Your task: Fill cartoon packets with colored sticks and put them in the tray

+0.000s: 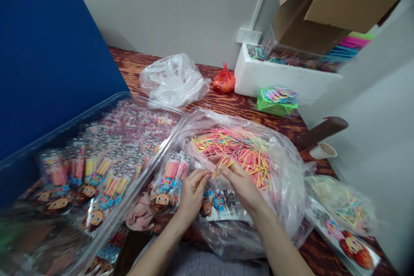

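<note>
My right hand (242, 185) is closed on a small bunch of thin yellow and pink sticks (223, 164). Close beside it, my left hand (194, 189) is pinched at the fingertips; whatever it holds is too small to make out. Both hands are over the near side of a large clear plastic bag (287, 177), spread around a heap of loose pink, yellow and blue sticks (239, 146). Under my hands lies a printed clear packet (215, 202) with a cartoon face. Filled stick packets (168, 181) rest just left of my left hand.
At left stands a clear plastic bin (161, 155) full of stick packets. Behind are a crumpled plastic bag (174, 79), a red bag (224, 79), a green basket (276, 105) and a white foam box (284, 75). A paper cup (323, 151) and printed packaging (349, 241) lie right.
</note>
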{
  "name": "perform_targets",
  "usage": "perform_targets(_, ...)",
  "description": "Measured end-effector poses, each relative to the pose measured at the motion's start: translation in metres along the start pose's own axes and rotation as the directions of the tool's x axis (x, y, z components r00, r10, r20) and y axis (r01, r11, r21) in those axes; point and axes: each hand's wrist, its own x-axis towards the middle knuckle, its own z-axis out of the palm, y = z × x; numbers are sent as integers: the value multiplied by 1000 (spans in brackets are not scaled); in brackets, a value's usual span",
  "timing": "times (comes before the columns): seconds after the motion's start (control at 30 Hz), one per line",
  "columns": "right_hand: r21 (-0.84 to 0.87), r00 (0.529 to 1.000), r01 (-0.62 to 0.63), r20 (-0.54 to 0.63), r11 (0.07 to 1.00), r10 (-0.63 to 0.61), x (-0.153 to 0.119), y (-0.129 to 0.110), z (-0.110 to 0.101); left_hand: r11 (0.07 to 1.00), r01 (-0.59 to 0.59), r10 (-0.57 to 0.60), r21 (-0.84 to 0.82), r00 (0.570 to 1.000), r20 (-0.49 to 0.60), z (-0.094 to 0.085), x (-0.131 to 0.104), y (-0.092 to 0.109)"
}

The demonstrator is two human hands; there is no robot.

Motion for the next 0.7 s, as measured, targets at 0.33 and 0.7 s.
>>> perform_targets(0.33,-269,983,171,-11,948,-181,-27,22,29,999,32,-29,18,988,-155,-27,-18,16)
perform_targets(0.7,82,976,-159,-136,984,169,-4,78,45,755,88,99,649,965,-245,-79,-15,-28)
